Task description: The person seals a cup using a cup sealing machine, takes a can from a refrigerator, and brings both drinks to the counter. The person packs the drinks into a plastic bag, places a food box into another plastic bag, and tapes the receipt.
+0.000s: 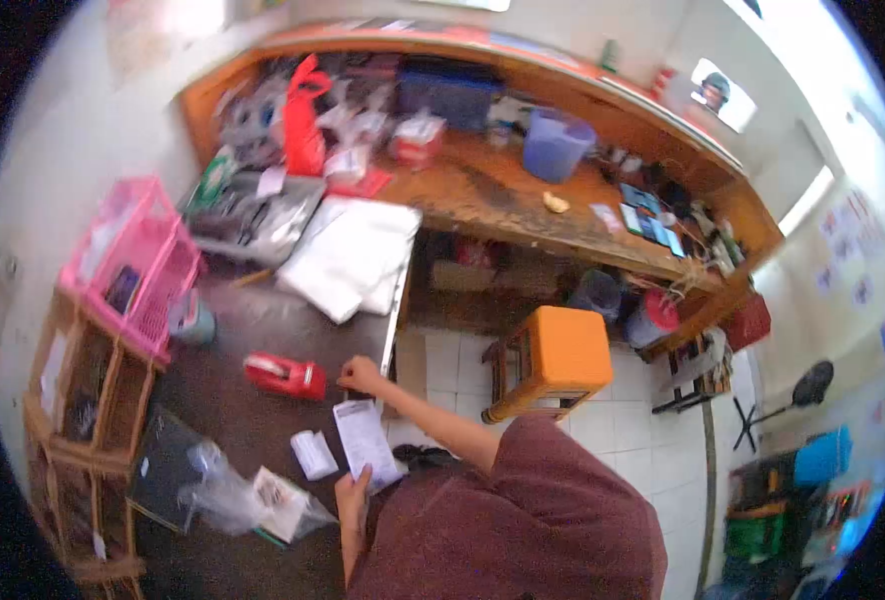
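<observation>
My left hand (pixel 354 490) grips the lower edge of a white printed paper slip (pixel 365 440), thumb on top, at the table's near edge. Just beyond the slip, my right hand (pixel 363 374) is closed with fingers pinched together; what they hold, if anything, is too small to make out. Beside that hand, apart from it, lies a red tape dispenser (pixel 285 376). A small white stack of paper (pixel 314 455) rests left of the slip. Clear plastic bags (pixel 221 492) and a small cream-coloured booklet (pixel 281 503) lie further left on the dark table (pixel 233 420).
White sheets (pixel 348 255) cover the table's far corner. A pink basket (pixel 148 270) stands on a wooden shelf (pixel 83 440) along the left. An orange stool (pixel 568 350) is on the tiled floor. At the back, a wooden counter (pixel 483 190) holds a purple bucket (pixel 558 147) and bags.
</observation>
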The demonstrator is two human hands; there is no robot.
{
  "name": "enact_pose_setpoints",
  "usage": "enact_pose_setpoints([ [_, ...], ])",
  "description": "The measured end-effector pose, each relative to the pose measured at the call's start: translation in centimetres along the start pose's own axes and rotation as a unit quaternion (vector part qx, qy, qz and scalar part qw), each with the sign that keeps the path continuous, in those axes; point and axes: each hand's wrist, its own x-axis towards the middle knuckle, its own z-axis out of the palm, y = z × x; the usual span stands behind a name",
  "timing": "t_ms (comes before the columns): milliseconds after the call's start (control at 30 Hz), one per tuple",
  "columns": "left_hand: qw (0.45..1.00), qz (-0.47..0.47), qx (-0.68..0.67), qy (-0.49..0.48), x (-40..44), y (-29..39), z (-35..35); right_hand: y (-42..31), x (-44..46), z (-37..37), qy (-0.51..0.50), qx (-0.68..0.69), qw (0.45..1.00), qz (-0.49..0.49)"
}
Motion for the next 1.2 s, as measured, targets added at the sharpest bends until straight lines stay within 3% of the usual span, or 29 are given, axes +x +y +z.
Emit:
enact_pose_setpoints([
  [100,1.0,-0.022,-0.022,0.005,-0.4,-1.1,-0.9,-0.6,-1.2,-2.0,-0.035,0.141,0.987,0.067],
  [133,0.999,0.009,-0.033,-0.009,-0.4,-1.7,-1.1,-0.9,-1.6,-2.3,-0.05,0.187,0.977,0.092],
  [233,0.997,0.056,0.054,-0.01,-2.3,0.1,-1.4,-1.3,-2.5,-2.4,-0.008,0.294,0.953,0.069],
  [300,0.993,0.069,0.093,-0.013,-2.2,0.0,-1.7,-2.3,-2.8,-3.3,0.044,0.295,0.954,0.039],
  [433,0.995,0.081,0.065,0.007,-6.0,3.0,-2.4,-9.2,-3.8,-9.0,0.001,0.293,0.951,0.093],
  [467,0.994,0.085,0.074,0.007,-7.0,4.2,-2.4,-10.7,-4.2,-9.9,0.035,0.315,0.948,0.036],
  [567,0.993,0.103,-0.046,-0.018,-7.7,3.2,-2.9,-15.3,-5.1,-13.6,0.013,0.342,0.94,-0.008],
  [767,0.992,0.125,-0.024,0.005,-9.9,3.7,-3.9,-19.0,-5.3,-14.8,-0.03,0.358,0.933,-0.022],
  [867,0.991,0.123,0.005,0.052,-11.5,4.8,-5.2,-19.4,-5.1,-13.3,-0.042,0.349,0.935,-0.046],
  [967,0.991,0.094,0.002,0.095,-13.1,4.0,-7.8,-20.1,-5.8,-10.5,-0.087,0.368,0.925,0.028],
  [1000,0.987,0.084,0.06,0.126,-13.4,2.8,-9.3,-20.2,-6.4,-8.7,-0.118,0.357,0.924,0.073],
  [1033,0.984,0.053,0.087,0.144,-13.8,0.8,-11.4,-20.8,-7.5,-6.7,-0.093,0.39,0.914,0.066],
  [1100,0.975,-0.003,0.139,0.171,-15.4,-3.4,-15.5,-21.1,-9.7,-1.5,-0.142,0.336,0.93,0.048],
  [1133,0.977,0.003,0.111,0.184,-15.8,-4.7,-16.7,-21.1,-10.3,0.6,-0.179,0.391,0.899,0.087],
  [1200,0.972,-0.013,0.118,0.203,-16.2,-6.0,-18.2,-19.2,-10.5,6.2,-0.169,0.239,0.956,-0.027],
])
